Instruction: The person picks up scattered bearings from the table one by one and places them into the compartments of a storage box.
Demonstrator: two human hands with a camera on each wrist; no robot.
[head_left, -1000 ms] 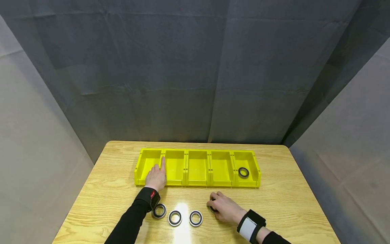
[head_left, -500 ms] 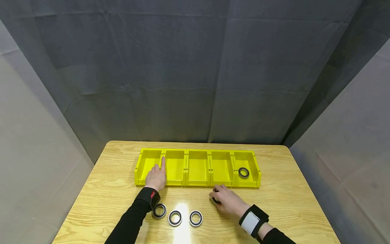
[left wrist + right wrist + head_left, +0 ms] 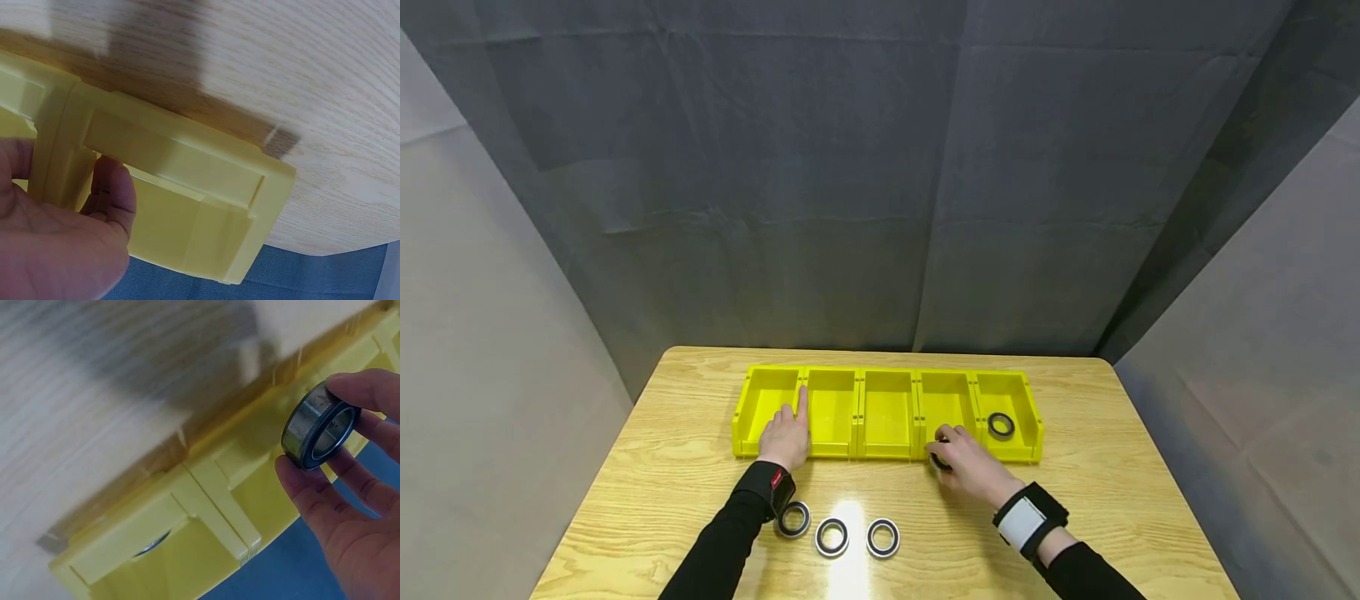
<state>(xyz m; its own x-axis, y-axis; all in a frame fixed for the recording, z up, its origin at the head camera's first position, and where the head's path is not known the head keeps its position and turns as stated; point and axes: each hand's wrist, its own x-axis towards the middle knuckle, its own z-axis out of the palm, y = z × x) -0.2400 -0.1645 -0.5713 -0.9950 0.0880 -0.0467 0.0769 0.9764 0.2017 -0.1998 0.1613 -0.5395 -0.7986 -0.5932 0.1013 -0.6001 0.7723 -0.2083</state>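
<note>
A row of joined yellow storage bins (image 3: 858, 421) stands on the table. My left hand (image 3: 785, 439) grips the divider between the two leftmost bins, index finger lying along its top; in the left wrist view the thumb and the curled fingers (image 3: 115, 190) sit on opposite sides of it. My right hand (image 3: 976, 468) pinches a ball bearing (image 3: 306, 428) between thumb and fingertips, tilted, over the front lip of the second bin from the right. Another bearing (image 3: 1002, 437) lies flat in the rightmost bin.
Three more bearings lie flat in front of the bins: one (image 3: 806, 520) beside the left wrist, one (image 3: 844, 538) to its right, and one (image 3: 895, 539) nearer the middle. The wooden table (image 3: 1120, 517) ends before a grey curtain (image 3: 820, 183) at the back.
My right hand has carried its bearing forward and slightly right, from the table by the bearing row to the front of the bins. The left hand stays on the divider.
</note>
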